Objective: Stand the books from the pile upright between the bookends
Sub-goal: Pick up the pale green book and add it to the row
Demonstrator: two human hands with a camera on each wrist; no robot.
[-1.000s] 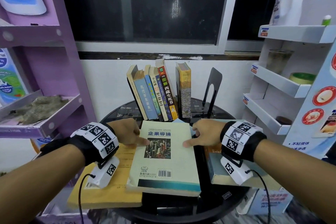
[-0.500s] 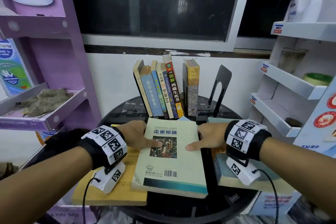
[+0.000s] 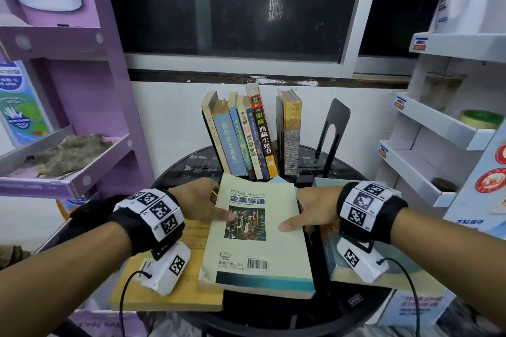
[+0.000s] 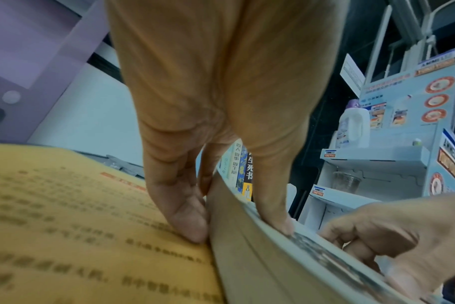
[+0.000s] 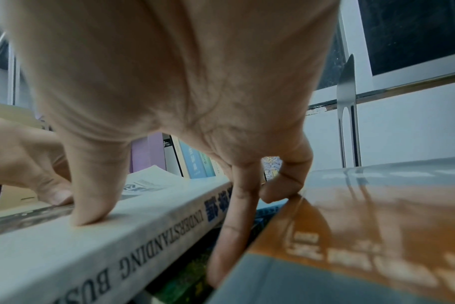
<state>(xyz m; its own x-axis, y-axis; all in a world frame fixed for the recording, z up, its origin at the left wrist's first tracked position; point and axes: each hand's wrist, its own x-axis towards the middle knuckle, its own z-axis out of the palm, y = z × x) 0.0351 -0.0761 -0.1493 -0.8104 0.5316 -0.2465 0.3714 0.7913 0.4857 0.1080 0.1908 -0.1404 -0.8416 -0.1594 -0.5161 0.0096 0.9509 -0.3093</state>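
Observation:
A thick pale green book (image 3: 260, 241) lies flat in the middle of the round black table (image 3: 273, 317). My left hand (image 3: 216, 208) grips its left page edge, thumb (image 4: 273, 216) on the cover and fingers (image 4: 187, 222) against the pages. My right hand (image 3: 298, 216) grips the spine side (image 5: 156, 236), thumb (image 5: 91, 205) on top and fingers (image 5: 231, 236) curled below. Behind it, several books (image 3: 241, 139) lean upright, a yellow one (image 3: 291, 134) stands straight, and a black bookend (image 3: 332, 128) stands to its right with a gap between.
A yellow book (image 3: 169, 290) lies flat under my left wrist, and an orange and blue book (image 3: 339, 268) under my right wrist. A purple shelf unit (image 3: 82, 90) stands close at left, a white one (image 3: 438, 131) at right. A wall with a dark window is behind.
Both thumbs have slid a little further onto the green cover. The book lies about where it was, and the head view has come closer.

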